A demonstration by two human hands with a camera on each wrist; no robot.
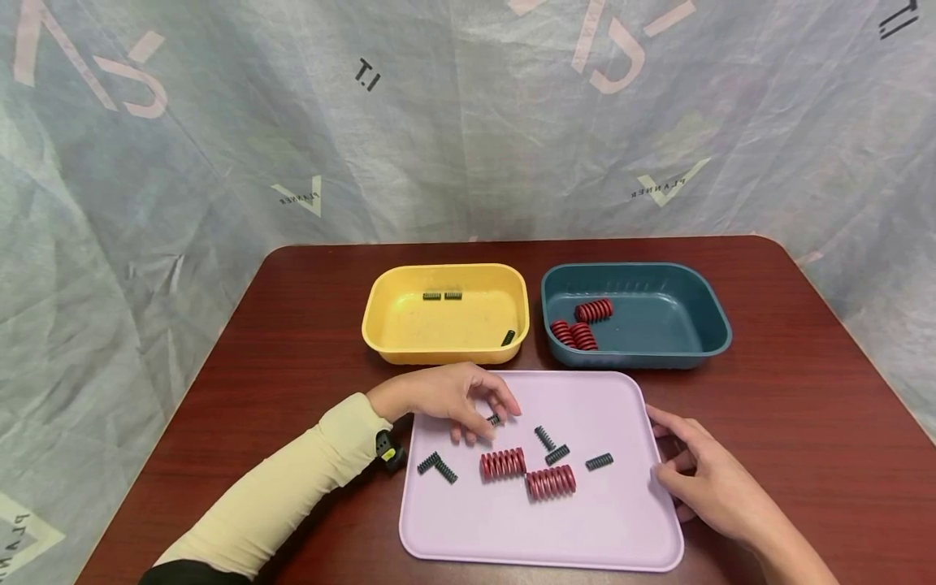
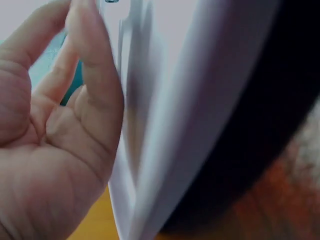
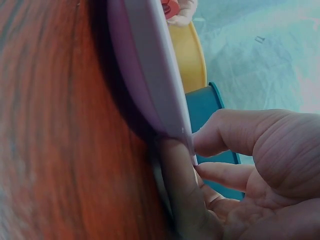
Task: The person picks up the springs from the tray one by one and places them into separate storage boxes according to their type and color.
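Over the upper left of the pink tray (image 1: pixel 600 520), my left hand (image 1: pixel 457 398) reaches down with thumb and fingers parted. A small dark spring (image 1: pixel 493 420) shows between them, partly covered by the hand; no grip on it is visible. My right hand (image 1: pixel 705 471) holds the tray's right edge, thumb at the rim and fingers beside and beneath, as the right wrist view also shows. Two large red springs, a left one (image 1: pixel 502 464) and a right one (image 1: pixel 551 483), lie mid-tray. Around them are several small dark springs, such as one (image 1: pixel 599 461) towards the right.
Behind the tray stands a yellow bin (image 1: pixel 439 356) with three small dark springs inside. Right of it, a teal bin (image 1: pixel 643 360) contains three red springs. Both rest on the brown wooden table (image 1: pixel 292 325), with a printed grey curtain (image 1: pixel 468 122) behind.
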